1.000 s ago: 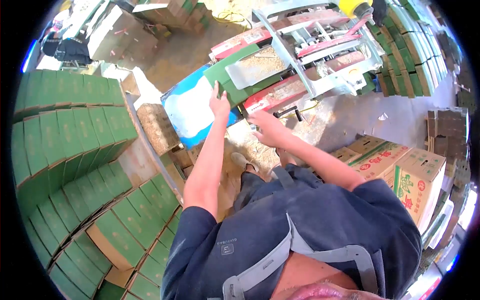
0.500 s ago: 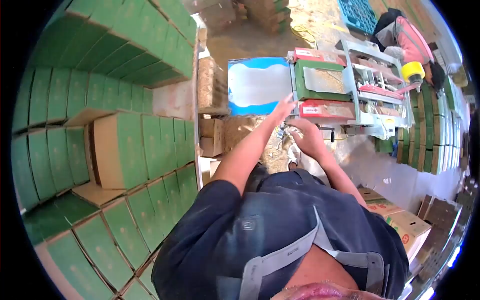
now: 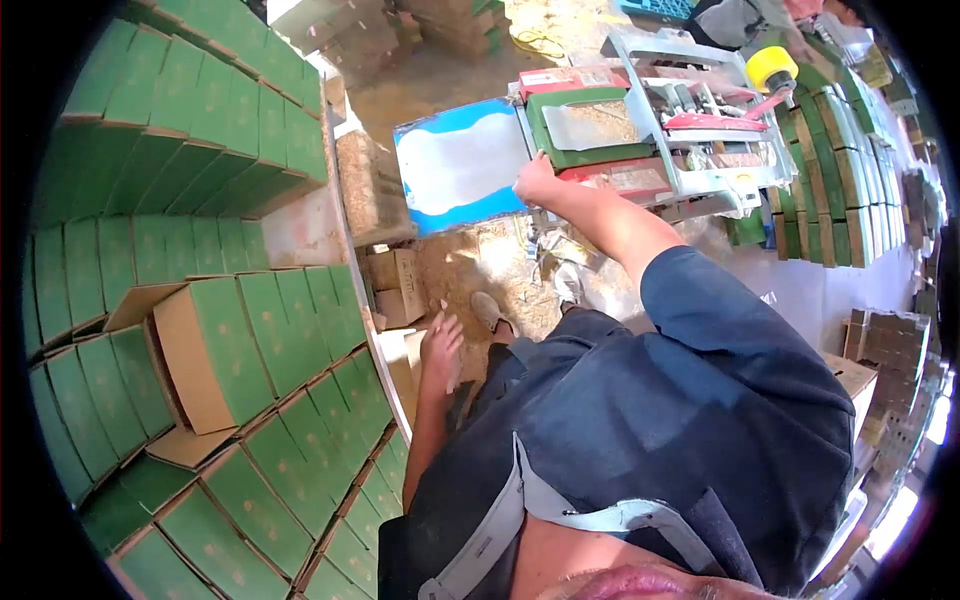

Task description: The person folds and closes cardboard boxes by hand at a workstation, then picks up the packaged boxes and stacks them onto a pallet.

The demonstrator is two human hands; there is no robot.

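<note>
My right hand is closed at the near corner where a blue-edged table with a worn pale top meets a carton-taping machine. What its fingers grip, if anything, is hidden. Just beyond it, a green carton lies between the red side plates of the machine, its open top showing brown contents and a pale flap. My left hand hangs low by my body, fingers extended and apart, beside the shelf edge. No object shows clearly in it.
Stacked green cartons fill the left side; one tan-sided carton stands with flaps out. A yellow tape roll tops the machine. More green cartons are stacked at right. A co-worker is at the top right.
My left hand has dropped away from the table toward my body. My right hand has moved up to the table-machine corner and closed. The camera view has turned.
</note>
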